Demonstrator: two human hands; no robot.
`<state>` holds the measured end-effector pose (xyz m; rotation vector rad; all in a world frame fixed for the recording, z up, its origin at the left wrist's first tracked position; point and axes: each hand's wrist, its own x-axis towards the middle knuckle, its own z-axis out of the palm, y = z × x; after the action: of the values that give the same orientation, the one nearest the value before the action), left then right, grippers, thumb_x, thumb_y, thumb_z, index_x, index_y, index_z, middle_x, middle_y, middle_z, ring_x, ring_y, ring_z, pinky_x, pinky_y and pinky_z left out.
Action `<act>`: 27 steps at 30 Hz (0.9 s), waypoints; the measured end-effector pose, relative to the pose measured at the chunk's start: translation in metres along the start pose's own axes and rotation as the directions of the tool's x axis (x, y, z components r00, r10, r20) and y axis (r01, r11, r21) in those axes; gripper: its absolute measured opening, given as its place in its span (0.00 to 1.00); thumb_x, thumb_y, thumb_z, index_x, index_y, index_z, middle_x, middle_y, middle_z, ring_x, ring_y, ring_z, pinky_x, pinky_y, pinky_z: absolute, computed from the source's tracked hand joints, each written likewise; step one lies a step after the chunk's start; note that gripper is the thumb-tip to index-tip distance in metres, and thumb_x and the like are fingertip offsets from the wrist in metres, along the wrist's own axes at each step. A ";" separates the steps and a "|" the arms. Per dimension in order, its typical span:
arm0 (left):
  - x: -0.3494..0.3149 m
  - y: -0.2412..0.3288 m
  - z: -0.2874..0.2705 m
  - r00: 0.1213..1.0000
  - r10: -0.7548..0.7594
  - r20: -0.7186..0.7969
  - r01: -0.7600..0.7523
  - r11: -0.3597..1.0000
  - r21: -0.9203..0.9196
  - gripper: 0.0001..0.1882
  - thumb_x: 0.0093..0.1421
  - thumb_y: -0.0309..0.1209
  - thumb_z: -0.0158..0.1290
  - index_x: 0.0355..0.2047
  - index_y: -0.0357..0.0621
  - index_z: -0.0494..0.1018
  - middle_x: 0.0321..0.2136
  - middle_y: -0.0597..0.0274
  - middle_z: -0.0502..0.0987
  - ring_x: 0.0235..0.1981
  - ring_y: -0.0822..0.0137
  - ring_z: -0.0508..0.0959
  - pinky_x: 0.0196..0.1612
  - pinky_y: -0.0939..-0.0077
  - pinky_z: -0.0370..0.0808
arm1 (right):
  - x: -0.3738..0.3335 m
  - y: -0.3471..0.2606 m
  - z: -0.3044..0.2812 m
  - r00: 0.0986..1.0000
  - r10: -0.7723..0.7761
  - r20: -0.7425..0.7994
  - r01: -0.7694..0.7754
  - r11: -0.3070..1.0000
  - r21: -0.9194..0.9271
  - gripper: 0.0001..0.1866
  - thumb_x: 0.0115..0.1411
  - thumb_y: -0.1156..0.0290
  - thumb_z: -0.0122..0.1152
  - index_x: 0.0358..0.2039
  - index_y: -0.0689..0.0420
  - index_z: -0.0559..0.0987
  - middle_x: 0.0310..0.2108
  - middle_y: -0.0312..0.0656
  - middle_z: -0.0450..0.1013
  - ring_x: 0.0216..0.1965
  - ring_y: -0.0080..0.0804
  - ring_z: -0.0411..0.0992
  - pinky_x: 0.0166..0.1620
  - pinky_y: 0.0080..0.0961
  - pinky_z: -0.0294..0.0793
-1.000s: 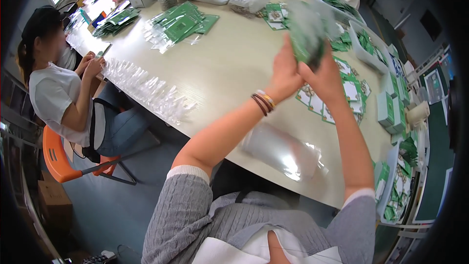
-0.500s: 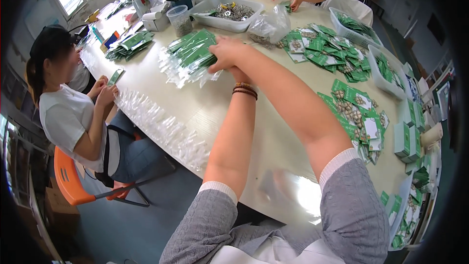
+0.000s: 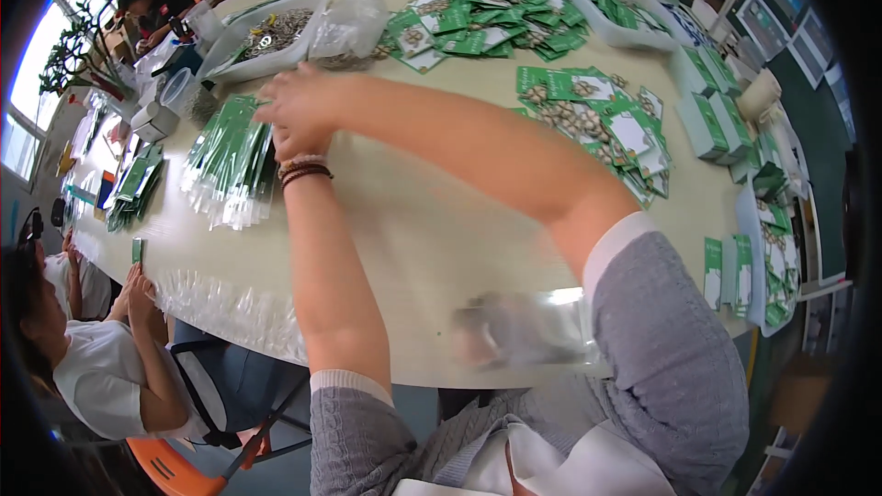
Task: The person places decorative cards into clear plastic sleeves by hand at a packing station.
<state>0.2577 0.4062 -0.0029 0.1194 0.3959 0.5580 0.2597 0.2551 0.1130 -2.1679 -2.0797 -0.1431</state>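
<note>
A pile of green cards in clear plastic bags (image 3: 220,152) lies on the table, the transparent bag ends fanned toward me. My right hand (image 3: 299,108) is at the pile's right upper edge, fingers stretched out and spread over it. My left hand (image 3: 308,144), with beaded bracelets at the wrist, is beneath and beside the right one. Its fingers are hidden there, so I cannot see what they hold. My right forearm crosses above the left wrist.
Beyond the pile stand a clear cup (image 3: 190,96) and a white tub of metal pieces (image 3: 266,35). Loose green cards (image 3: 487,18) and cards with beige pieces (image 3: 597,124) lie to the right. A row of clear bags (image 3: 225,312) lines the near left edge, beside a seated co-worker (image 3: 129,377).
The view has turned, so the pile and both hands appear farther left. Both hands stay at the pile's right side, the left now more covered by the right.
</note>
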 end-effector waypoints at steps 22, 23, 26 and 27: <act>-0.383 -0.193 -0.003 0.501 -0.771 0.395 -0.788 -0.217 0.577 0.28 0.58 0.33 0.55 0.56 0.33 0.64 0.57 0.46 0.65 0.56 0.51 0.69 0.59 0.61 0.65 | -0.391 0.140 0.007 0.784 0.478 0.396 -0.553 0.828 0.094 0.28 0.44 0.59 0.72 0.43 0.58 0.72 0.40 0.44 0.70 0.29 0.37 0.73 0.32 0.35 0.73; -0.400 -0.203 -0.023 0.487 -0.765 0.421 -0.851 -0.307 0.426 0.29 0.55 0.31 0.57 0.56 0.34 0.64 0.58 0.46 0.63 0.58 0.49 0.66 0.59 0.60 0.64 | -0.385 0.132 0.008 0.786 0.464 0.410 -0.546 0.831 0.108 0.28 0.44 0.59 0.72 0.43 0.58 0.72 0.40 0.44 0.70 0.29 0.37 0.73 0.32 0.35 0.73; -0.428 -0.217 -0.058 0.556 -0.698 0.451 -0.831 -0.473 0.293 0.28 0.54 0.27 0.58 0.54 0.33 0.65 0.61 0.47 0.59 0.62 0.48 0.60 0.60 0.60 0.62 | -0.365 0.112 -0.011 0.591 0.568 0.573 -0.705 0.708 0.025 0.36 0.38 0.53 0.76 0.44 0.59 0.69 0.42 0.45 0.70 0.36 0.37 0.73 0.36 0.35 0.72; -0.430 -0.218 -0.064 0.561 -0.703 0.437 -0.828 -0.473 0.303 0.28 0.54 0.27 0.58 0.54 0.33 0.65 0.61 0.47 0.59 0.62 0.48 0.60 0.60 0.60 0.62 | -0.368 0.114 -0.008 0.586 0.561 0.585 -0.708 0.705 0.034 0.36 0.38 0.53 0.76 0.44 0.59 0.69 0.42 0.45 0.70 0.36 0.37 0.73 0.36 0.35 0.72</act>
<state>0.0054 -0.0084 0.0343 2.6360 -0.4163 -0.0128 0.3580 -0.1138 0.0582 -2.8197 -1.1878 0.8711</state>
